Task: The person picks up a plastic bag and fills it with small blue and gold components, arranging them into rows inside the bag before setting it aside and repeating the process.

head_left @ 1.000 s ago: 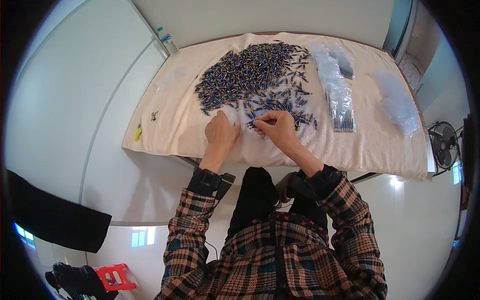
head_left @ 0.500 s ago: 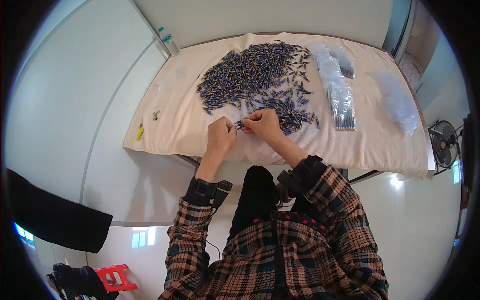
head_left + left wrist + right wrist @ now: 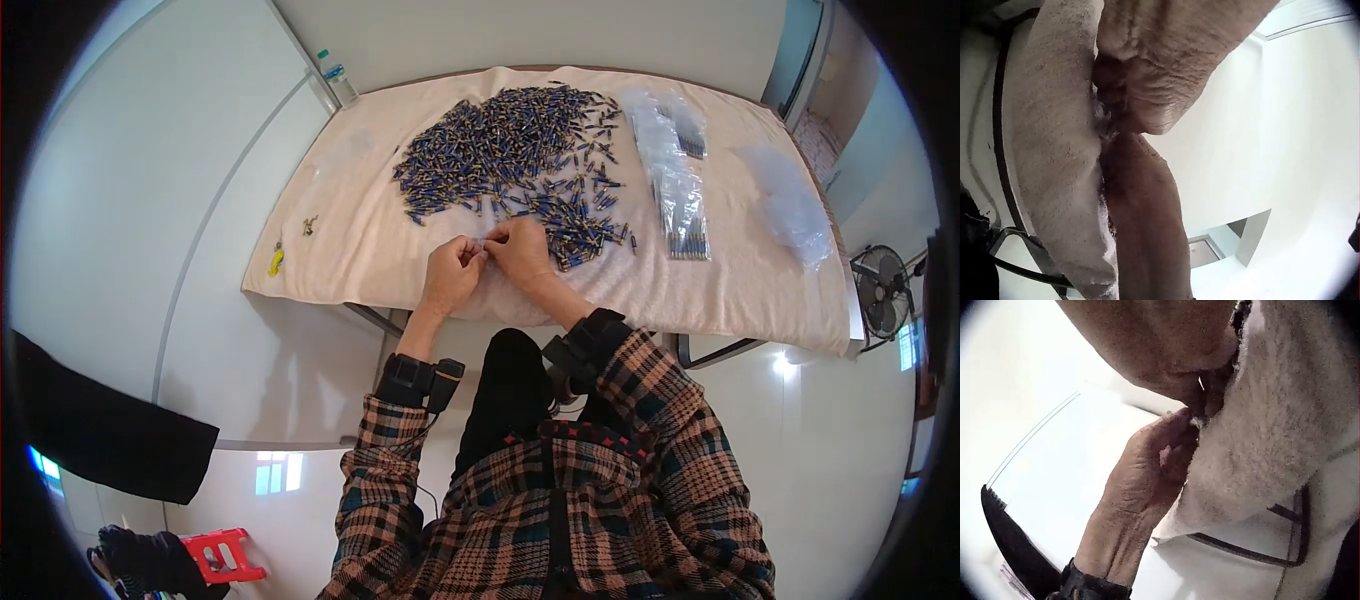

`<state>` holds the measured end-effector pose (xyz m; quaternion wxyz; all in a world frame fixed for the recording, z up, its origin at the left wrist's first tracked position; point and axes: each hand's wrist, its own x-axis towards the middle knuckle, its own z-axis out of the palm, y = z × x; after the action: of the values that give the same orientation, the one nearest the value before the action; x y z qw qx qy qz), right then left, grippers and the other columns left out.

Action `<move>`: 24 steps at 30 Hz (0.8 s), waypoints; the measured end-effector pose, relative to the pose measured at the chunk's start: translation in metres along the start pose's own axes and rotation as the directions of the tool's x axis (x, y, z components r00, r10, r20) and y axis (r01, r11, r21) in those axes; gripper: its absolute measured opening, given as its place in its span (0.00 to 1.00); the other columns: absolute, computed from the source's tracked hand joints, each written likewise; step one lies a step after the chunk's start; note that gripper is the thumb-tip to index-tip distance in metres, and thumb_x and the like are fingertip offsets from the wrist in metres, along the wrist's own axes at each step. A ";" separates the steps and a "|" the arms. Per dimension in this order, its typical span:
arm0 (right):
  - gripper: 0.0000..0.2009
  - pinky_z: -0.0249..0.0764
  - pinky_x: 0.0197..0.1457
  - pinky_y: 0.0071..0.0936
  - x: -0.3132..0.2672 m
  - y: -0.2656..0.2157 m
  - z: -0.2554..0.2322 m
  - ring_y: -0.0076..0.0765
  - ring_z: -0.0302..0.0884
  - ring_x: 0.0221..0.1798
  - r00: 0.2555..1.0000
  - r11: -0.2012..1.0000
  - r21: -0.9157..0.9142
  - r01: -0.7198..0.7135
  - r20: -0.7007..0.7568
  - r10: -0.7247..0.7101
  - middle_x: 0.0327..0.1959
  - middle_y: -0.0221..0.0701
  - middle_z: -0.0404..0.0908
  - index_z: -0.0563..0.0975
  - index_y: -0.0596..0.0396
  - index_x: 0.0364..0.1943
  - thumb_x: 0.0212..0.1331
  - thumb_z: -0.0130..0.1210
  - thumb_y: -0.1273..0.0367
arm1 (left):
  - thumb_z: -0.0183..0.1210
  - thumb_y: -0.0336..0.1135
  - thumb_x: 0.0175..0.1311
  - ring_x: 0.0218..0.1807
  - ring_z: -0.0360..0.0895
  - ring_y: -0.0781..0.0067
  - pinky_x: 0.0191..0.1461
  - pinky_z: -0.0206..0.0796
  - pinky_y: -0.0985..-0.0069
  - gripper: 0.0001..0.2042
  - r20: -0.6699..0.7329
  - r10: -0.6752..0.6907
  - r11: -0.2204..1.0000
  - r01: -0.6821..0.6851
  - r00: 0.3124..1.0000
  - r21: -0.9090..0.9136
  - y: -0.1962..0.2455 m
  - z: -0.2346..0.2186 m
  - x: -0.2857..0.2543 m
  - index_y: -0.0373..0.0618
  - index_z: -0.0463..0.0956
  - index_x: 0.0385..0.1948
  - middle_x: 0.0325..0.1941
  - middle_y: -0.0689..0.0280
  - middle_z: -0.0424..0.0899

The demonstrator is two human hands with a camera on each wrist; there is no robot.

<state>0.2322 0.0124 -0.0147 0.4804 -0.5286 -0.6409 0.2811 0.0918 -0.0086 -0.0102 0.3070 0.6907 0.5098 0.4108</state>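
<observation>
At the near side of the cloth-covered table (image 3: 370, 270), my two hands meet fingertip to fingertip. Both pinch a small pale, shiny piece (image 3: 1197, 422) that looks like clear plastic; most of it is hidden by the fingers. My left hand (image 3: 452, 275) has its fingers curled in, with the thumb towards the right hand. My right hand (image 3: 522, 250) bends over the piece from the right, just beside the near end of a big pile of small blue-and-gold plug-like pieces (image 3: 500, 140). Whatever else the right fingers hold is hidden.
Clear plastic bags (image 3: 685, 215) with rows of thin pieces lie right of the pile, and loose clear plastic (image 3: 795, 205) lies further right. A bottle (image 3: 337, 78) stands at the back left. A yellow item (image 3: 276, 262) and a small brownish bit (image 3: 310, 226) lie on the left.
My right hand moved left from the pile's near edge, carrying several small dark pieces, to my left hand. The left hand shifted slightly right, and the dark pieces no longer show.
</observation>
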 end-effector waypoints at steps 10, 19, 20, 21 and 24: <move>0.07 0.74 0.34 0.36 -0.001 -0.001 -0.007 0.46 0.79 0.29 0.998 0.977 -0.210 0.045 0.060 -0.033 0.23 0.41 0.80 0.82 0.57 0.25 0.41 0.61 0.69 | 0.57 0.27 0.55 0.24 0.74 0.75 0.30 0.66 0.76 0.04 -0.034 -0.070 0.997 0.069 0.997 -0.037 -0.003 0.007 -0.002 0.36 0.76 0.27 0.22 0.60 0.80; 0.07 0.69 0.30 0.33 0.008 0.003 0.000 0.44 0.76 0.24 0.961 0.954 -0.162 0.254 0.155 -0.229 0.23 0.46 0.78 0.79 0.63 0.26 0.47 0.60 0.71 | 0.56 0.29 0.46 0.29 0.76 0.50 0.33 0.67 0.63 0.05 -0.200 0.153 0.987 -0.161 0.968 -0.026 -0.014 0.012 0.004 0.37 0.75 0.23 0.25 0.50 0.78; 0.07 0.70 0.31 0.33 0.009 -0.006 -0.004 0.44 0.77 0.25 0.962 0.957 -0.157 0.245 0.160 -0.220 0.24 0.46 0.79 0.79 0.63 0.27 0.48 0.60 0.71 | 0.56 0.30 0.46 0.29 0.74 0.45 0.32 0.65 0.59 0.06 -0.196 0.159 0.981 -0.178 0.968 -0.080 -0.015 0.011 0.005 0.36 0.73 0.22 0.25 0.48 0.77; 0.07 0.70 0.31 0.33 0.011 -0.003 0.000 0.44 0.77 0.25 0.957 0.955 -0.140 0.260 0.169 -0.236 0.24 0.46 0.79 0.79 0.63 0.27 0.48 0.60 0.71 | 0.56 0.30 0.46 0.29 0.74 0.45 0.32 0.65 0.59 0.06 -0.212 0.159 0.983 -0.175 0.964 -0.062 -0.016 0.009 0.006 0.36 0.73 0.22 0.25 0.48 0.77; 0.09 0.70 0.32 0.32 0.017 0.015 0.005 0.43 0.78 0.26 0.968 0.946 -0.210 0.247 0.101 -0.230 0.25 0.46 0.79 0.80 0.62 0.28 0.48 0.60 0.69 | 0.53 0.30 0.50 0.30 0.74 0.42 0.32 0.64 0.56 0.06 -0.269 0.228 0.972 -0.236 0.936 0.005 -0.020 0.011 0.010 0.36 0.71 0.22 0.23 0.47 0.75</move>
<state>0.2344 0.0337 -0.0243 0.4247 -0.4862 -0.7451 0.1677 0.0940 0.0070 -0.0302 0.1939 0.6799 0.4560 0.5405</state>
